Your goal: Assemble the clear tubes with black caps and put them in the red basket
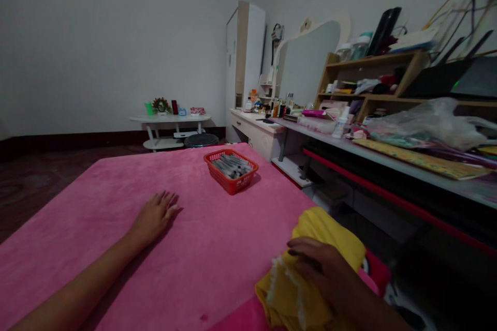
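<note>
My left hand [154, 217] lies palm down on a pink bed cover [217, 238], its fingers stretched out and nothing held. At the lower right, my right hand [324, 266] is on a bunched yellow cloth [330, 232] with a frayed white trim. Its fingers curl into the fabric, and part of the grip is hidden behind the hand. Beyond both hands stands a red plastic basket [232, 186]. Inside it are several slim grey-and-clear items [232, 165], perhaps in wrappers; their kind is too small to tell.
Along the right runs a cluttered desk [419, 170] with a plastic bag [438, 121] and a wooden shelf [368, 62]. A dressing table with a mirror [306, 62] stands farther back. Behind the bed are a white side table [171, 118] and a tall cabinet [250, 57].
</note>
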A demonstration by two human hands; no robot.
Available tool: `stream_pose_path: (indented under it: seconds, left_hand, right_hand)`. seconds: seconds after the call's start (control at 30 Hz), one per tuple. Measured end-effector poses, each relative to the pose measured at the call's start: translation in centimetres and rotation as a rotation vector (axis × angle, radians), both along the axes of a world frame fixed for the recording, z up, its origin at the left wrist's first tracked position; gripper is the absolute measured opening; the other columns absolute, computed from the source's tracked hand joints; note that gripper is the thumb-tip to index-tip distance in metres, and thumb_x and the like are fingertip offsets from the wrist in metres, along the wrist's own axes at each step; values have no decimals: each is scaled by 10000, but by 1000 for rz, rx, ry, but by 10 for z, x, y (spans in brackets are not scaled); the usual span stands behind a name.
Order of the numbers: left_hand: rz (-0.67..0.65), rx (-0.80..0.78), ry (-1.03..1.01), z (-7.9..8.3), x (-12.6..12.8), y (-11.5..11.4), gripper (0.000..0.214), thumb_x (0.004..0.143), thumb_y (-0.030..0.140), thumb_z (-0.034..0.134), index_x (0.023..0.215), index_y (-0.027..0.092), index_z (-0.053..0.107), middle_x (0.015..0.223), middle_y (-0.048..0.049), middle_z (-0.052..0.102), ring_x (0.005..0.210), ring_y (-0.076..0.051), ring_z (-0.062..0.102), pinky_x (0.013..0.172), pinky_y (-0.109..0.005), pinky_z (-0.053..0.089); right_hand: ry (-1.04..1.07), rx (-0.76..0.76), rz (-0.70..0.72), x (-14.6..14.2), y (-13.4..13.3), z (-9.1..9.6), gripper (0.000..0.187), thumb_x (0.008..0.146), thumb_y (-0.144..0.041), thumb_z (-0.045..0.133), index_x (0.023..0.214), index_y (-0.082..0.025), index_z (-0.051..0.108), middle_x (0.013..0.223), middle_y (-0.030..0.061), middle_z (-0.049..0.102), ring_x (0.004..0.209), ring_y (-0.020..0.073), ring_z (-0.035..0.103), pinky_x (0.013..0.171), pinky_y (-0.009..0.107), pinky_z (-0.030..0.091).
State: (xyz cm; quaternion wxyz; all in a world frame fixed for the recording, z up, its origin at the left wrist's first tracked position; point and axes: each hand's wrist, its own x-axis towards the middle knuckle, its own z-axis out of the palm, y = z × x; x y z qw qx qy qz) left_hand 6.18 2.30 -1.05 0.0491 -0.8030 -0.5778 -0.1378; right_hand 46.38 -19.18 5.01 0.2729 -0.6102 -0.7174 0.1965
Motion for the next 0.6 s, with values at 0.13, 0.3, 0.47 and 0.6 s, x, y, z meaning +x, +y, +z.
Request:
stream_pose_path:
  seconds: [0.13, 0.3, 0.47, 0.6]
  left_hand:
    - [-296, -91, -128, 12, 45, -34, 565, 912, 463, 360, 1379, 155, 445, 1479, -91, 379, 1384, -253, 279, 1120, -399, 268]
    - [-557, -260, -197, 15, 93, -55, 547, 908, 489, 387, 1388, 231, 438, 1478, -58, 386, 1366, -237, 324, 1116, -384, 299]
    - [-582, -297, -207, 16, 137, -49, 564, 909, 500, 385, 1412, 246, 397, 1499, -85, 341, 1366, -239, 326, 1124, -413, 278]
    - [-606, -296, -163, 15, 159, -46, 648, 869, 596, 390, 1426, 266, 370, 1514, -135, 272, 1394, -333, 220, 1116, -567, 189]
  right_hand:
    - [-35, 139, -163, 34, 2, 7, 277, 862, -312, 475, 964, -217, 715, 1050, 75, 691, 1002, 230, 627, 914, 353, 473]
    - [-36, 176, -366, 92, 21, 1, 294, 807, -363, 508, 929, -193, 715, 1004, 88, 704, 972, 256, 637, 894, 373, 480]
    - [31, 143, -553, 148, 77, -1, 379, 762, -343, 518, 1042, -141, 675, 948, 128, 714, 819, 278, 680, 763, 406, 529]
    - [-139, 192, -619, 158, 130, 15, 208, 799, -343, 590, 938, -233, 699, 849, 111, 699, 832, 300, 669, 718, 414, 539]
